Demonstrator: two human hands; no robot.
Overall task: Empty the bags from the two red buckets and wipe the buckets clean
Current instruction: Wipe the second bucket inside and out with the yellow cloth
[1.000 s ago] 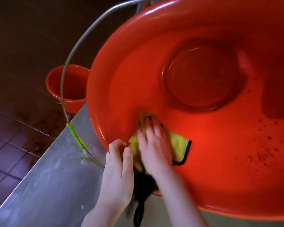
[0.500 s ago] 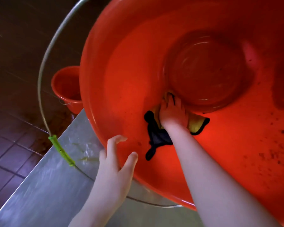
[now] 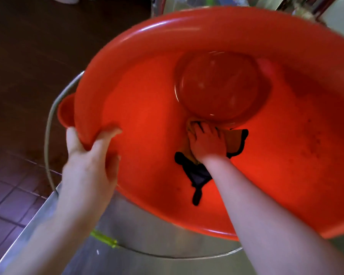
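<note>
1. A steel bench (image 3: 151,241) is seen beneath a tilted red bucket (image 3: 143,120); a second bucket (image 3: 66,114) stands on the tiled floor (image 3: 12,195), mostly hidden behind the first
2. The wire handle (image 3: 48,135) with its green grip (image 3: 104,239) is hung loose
3. No writing can be read
4. The rim is clamped by the left hand (image 3: 89,161)
5. A yellow, black-edged cloth (image 3: 236,141) is pressed low on the inner wall by the right hand (image 3: 206,144), fingers spread
</note>
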